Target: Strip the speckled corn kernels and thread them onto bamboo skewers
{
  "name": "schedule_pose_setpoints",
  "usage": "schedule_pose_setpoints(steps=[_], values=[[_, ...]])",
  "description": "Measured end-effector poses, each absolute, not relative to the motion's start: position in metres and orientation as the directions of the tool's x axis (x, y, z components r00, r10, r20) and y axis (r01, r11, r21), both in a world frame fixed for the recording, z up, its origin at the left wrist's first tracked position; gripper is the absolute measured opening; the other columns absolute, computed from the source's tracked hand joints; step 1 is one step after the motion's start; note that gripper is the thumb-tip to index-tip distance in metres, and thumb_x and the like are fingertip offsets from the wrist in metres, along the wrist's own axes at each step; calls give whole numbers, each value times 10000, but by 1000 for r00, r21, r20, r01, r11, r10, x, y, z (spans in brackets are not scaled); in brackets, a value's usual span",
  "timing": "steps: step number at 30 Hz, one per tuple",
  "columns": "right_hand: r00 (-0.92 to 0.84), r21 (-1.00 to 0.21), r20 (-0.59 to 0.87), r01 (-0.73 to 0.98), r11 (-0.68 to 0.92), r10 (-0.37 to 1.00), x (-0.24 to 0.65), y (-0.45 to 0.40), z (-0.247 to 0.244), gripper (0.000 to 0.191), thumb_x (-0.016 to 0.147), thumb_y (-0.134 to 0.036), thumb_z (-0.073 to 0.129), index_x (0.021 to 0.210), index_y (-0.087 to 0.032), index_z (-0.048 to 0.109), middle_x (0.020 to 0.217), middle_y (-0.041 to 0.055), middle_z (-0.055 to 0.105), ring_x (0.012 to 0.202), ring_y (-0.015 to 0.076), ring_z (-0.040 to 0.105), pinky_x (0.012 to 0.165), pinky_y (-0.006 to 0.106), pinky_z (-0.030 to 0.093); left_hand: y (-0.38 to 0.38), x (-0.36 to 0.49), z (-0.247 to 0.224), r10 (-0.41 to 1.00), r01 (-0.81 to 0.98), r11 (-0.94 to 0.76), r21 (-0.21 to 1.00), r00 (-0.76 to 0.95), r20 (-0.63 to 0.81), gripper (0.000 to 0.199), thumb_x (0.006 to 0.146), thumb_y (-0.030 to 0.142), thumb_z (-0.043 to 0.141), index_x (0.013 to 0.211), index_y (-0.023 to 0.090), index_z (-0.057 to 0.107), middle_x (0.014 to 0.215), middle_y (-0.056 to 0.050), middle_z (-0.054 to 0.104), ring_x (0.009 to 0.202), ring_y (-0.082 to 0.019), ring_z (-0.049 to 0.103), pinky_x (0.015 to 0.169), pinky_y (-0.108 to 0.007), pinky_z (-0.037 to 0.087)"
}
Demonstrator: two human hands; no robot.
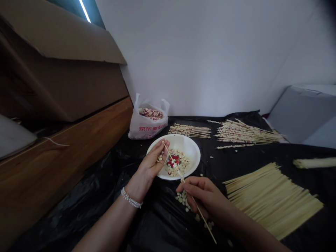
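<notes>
My right hand is closed on a thin wooden skewer, which slants up and to the left. A few pale pieces that look like corn kernels are threaded along its middle. At the skewer's upper end, my left hand curls its fingers around a kernel by the tip, with more loose kernels in the palm. Beneath the left hand stands a white bowl with a red and green pattern in its bottom and many loose kernels in it. Spilled kernels lie beside the right hand, partly hidden by it.
Bare skewers lie in a wide bundle at the right. Behind them are piles of threaded skewers. A plastic bag with red-and-white speckled contents stands behind the bowl. Black sheeting covers the surface; a cardboard box is at the left.
</notes>
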State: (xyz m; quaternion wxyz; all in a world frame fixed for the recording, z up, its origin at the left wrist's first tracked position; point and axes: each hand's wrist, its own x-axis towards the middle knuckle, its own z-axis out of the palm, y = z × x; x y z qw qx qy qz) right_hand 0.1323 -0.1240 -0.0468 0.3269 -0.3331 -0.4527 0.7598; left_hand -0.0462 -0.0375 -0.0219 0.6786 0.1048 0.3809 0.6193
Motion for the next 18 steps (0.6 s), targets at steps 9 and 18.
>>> schedule_pose_setpoints(steps=[9, 18], values=[[-568, -884, -192, -254, -392, 800, 133, -126, -45, 302, 871, -430, 616, 873, -140, 697, 430, -69, 527, 272, 16, 271, 318, 189, 126, -40, -40, -20, 923, -754, 167, 636, -108, -370, 250, 825, -40, 579, 992, 113, 686, 875, -82, 731, 722, -116, 709, 624, -137, 572], [-550, -926, -193, -171, -336, 813, 133, -122, -49, 319, 880, -459, 589, 866, -156, 690, 427, -74, 509, 287, 26, 280, 331, 192, 146, -33, -49, -17, 881, -849, 240, 470, -13, -472, 348, 899, 152, 581, 1246, 120, 588, 772, -30, 694, 621, -93, 655, 598, -152, 552]])
